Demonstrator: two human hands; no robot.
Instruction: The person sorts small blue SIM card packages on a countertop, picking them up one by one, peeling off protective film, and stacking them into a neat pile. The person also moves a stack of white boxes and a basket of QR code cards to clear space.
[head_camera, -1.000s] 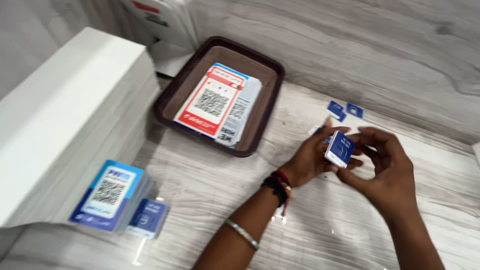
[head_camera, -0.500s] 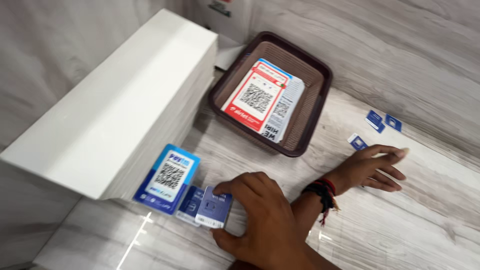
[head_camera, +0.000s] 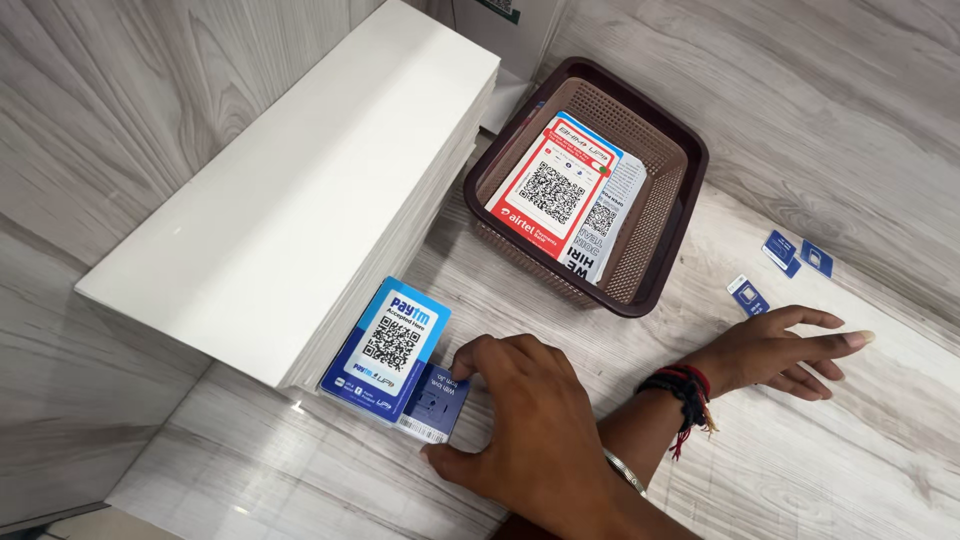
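My right hand (head_camera: 525, 425) reaches across to the left and grips a small dark blue card packet (head_camera: 435, 405), which lies on the table against a blue and white code card stand (head_camera: 388, 345). My left hand (head_camera: 785, 350), with thread bands on its wrist, rests flat on the wooden table to the right with fingers spread and nothing in it. My right arm crosses over the left forearm. Three small blue cards lie loose beyond the left hand, the nearest (head_camera: 748, 296) close to its fingers.
A tall stack of white sheets (head_camera: 300, 190) fills the left side. A dark brown mesh basket (head_camera: 665, 235) behind holds red and blue code cards (head_camera: 548, 190). Two more small blue cards (head_camera: 797, 252) lie at the far right.
Both hands held a small blue card at the right a second ago. My right hand has carried it left to the pile by the blue stand, and my left hand has dropped flat on the table.
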